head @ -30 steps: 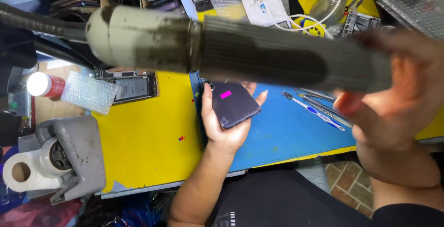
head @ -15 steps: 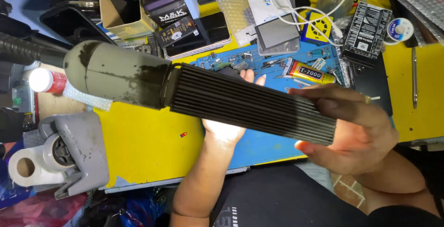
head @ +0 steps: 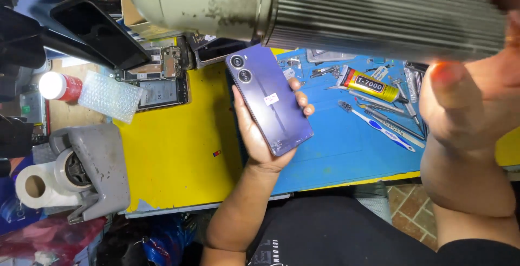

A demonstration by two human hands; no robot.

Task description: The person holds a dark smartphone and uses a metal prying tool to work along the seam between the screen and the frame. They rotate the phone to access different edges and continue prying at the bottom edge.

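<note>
Now my left hand (head: 260,136) fingers wrap the purple phone (head: 269,99), its long side pointing up at the big grey tool (head: 325,8) that my right hand (head: 476,98) fingers grip above it.

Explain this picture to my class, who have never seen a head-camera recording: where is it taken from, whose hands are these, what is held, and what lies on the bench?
The camera sits on a person's head and looks down, so both hands are that person's own. The left hand holds a dark blue phone, back side up, with two camera lenses showing. The right hand grips a big ribbed grey tool, very close to the lens, so it looks huge. Below is a bench with a yellow mat and a blue mat. On the blue mat lie a glue tube, a toothbrush and small metal tools. To the left lie an opened phone, bubble wrap and a paper roll.
</note>
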